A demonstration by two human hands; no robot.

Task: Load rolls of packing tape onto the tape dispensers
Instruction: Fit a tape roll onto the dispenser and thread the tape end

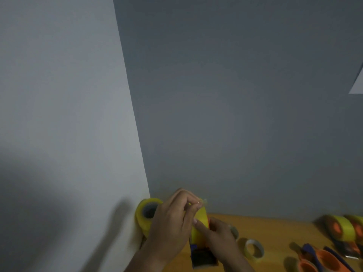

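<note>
Finding the tape end on a mounted roll

Left hand [172, 216] pinches the tape end above the yellow roll [201, 222]; right hand [218, 232] grips the dispenser [202, 256] beneath. Next, probably threading it through.

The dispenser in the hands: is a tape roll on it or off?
On. A yellow roll sits atop the dispenser; the right hand steadies it while the left hand pinches the tape end.
</note>
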